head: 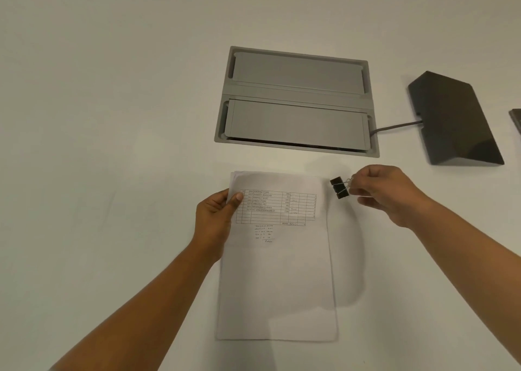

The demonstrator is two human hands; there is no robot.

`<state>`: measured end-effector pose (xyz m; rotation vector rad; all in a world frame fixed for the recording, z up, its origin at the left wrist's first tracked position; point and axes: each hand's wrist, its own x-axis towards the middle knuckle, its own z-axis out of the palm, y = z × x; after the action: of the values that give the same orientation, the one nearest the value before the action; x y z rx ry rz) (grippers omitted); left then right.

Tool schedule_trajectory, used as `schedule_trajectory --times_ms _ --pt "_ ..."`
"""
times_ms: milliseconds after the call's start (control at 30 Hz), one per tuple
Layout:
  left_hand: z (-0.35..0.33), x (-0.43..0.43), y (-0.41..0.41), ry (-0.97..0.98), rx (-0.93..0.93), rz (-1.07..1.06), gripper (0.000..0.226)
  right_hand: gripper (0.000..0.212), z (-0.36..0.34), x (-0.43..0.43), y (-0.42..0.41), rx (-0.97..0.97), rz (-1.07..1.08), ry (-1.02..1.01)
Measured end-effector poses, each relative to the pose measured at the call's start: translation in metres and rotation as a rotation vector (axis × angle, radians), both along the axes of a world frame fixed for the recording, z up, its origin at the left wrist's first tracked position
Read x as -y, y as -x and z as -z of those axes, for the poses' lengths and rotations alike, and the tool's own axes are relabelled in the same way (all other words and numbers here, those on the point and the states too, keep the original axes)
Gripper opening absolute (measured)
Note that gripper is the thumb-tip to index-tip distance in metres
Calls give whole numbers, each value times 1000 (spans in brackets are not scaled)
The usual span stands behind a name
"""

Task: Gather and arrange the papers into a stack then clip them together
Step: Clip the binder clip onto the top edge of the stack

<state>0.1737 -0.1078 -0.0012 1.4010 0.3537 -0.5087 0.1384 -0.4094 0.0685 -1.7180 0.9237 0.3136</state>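
One grey box (296,99) with two lids is sunk in the table (112,88), one cable (394,128) entering it; one paper stack (279,280) is gripped at its left edge by the left hand (214,218); one binder clip (339,188) is pinched by the right hand (392,193) beside the stack's top-right corner.

Left hand (215,218): forearm in from lower left, thumb on top of the papers (277,280) at the upper left edge, fingers curled underneath, pinch grip. Right hand (387,194): forearm in from lower right, fingertips pinching the clip (339,187) by its wire handles, just beside the papers' upper right corner. Hands well apart.
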Motion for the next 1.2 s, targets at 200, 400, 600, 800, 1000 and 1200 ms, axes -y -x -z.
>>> schedule_trajectory --times_ms 200,400,600,800,1000,1200 --pt "0 -3 1 10 -31 -14 15 6 2 -33 -6 54 -170 77" --pt "-4 -1 0 27 -20 -3 15 15 -2 -60 -19 82 -347 108" --pt "-12 4 2 0 7 10 13 40 -18 -77 -30 131 -391 31" --pt "-20 9 9 -21 60 23 13 38 -38 -86 -37 181 -509 170" --pt "-22 11 14 -45 88 25 13 40 -54 -89 -39 256 -649 430" --pt "-24 13 15 -68 95 31 12 28 -62 -91 -40 304 -790 580"
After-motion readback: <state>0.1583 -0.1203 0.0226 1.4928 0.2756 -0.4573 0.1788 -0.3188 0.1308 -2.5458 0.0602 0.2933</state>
